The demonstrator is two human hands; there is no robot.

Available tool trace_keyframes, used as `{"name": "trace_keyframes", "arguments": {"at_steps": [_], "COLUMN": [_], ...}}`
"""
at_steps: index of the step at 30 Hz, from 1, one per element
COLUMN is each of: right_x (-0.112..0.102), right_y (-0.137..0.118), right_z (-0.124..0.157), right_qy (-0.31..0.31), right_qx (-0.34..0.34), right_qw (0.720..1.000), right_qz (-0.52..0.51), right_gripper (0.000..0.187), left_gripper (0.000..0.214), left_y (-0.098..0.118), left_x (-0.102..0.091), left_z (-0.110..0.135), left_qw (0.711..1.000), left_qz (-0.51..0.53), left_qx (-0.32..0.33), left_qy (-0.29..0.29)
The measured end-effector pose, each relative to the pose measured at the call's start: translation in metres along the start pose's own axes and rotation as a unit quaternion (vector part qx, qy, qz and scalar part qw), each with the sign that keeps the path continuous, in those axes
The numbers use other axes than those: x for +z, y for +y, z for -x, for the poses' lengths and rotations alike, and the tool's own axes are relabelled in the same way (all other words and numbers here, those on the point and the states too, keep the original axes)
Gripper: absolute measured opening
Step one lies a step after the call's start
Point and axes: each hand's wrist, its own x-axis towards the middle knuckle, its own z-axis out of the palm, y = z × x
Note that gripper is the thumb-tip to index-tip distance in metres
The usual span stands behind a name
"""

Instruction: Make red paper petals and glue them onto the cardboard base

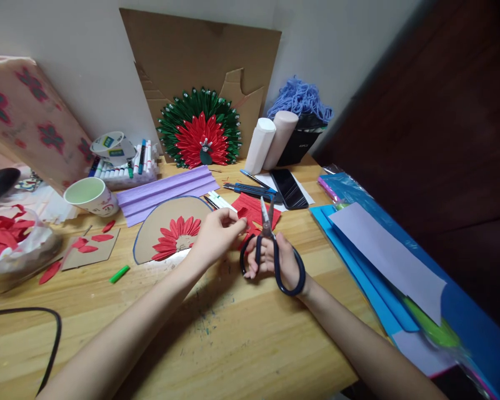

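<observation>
My right hand [275, 260] grips black-handled scissors [270, 244], blades pointing up and nearly closed. My left hand [216, 232] pinches a small piece of red paper [242, 213] just left of the blades. Under both hands lies a sheet of red paper [254, 208] on the wooden table [233, 333]. Left of my left hand sits a half-round cardboard piece [158, 222] with red paper petals glued on it.
A paper cup [92, 195], marker box [125, 166], purple folded paper [166, 191], green cap [119, 274] and loose red petals lie at left. A phone [289, 189], pens, two rolls and blue yarn stand behind. Blue and white sheets [383, 250] cover the right edge.
</observation>
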Motion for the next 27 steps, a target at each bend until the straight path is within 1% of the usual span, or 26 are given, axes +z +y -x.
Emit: {"name": "trace_keyframes", "arguments": {"at_steps": [3,6,11,14,18,27], "right_x": [0.004,0.004,0.002,0.003,0.006,0.006], "right_y": [0.014,0.027,0.033,0.033,0.032,0.035], "right_z": [0.003,0.005,0.006,0.006,0.006,0.003], "right_qy": [-0.029,-0.054,-0.083,-0.079,-0.062,-0.048], "right_qx": [-0.006,-0.02,-0.04,-0.041,-0.026,-0.023], "right_qw": [0.999,0.997,0.994,0.995,0.997,0.998], "right_qz": [0.031,0.048,0.049,0.051,0.045,0.016], "right_gripper": [0.076,0.073,0.069,0.07,0.072,0.069], "left_gripper": [0.018,0.021,0.023,0.022,0.022,0.024], "left_y": [-0.001,-0.005,-0.007,-0.007,-0.007,-0.014], "left_x": [0.0,0.002,0.004,0.005,0.005,0.005], "left_z": [-0.001,-0.001,-0.001,0.0,0.0,-0.004], "left_qw": [0.999,0.999,0.998,0.998,0.998,0.998], "left_qz": [0.016,0.028,0.025,0.022,0.022,0.028], "left_qx": [-0.01,-0.011,-0.015,-0.019,-0.018,-0.005], "left_qy": [0.034,0.046,0.058,0.054,0.052,0.054]}}
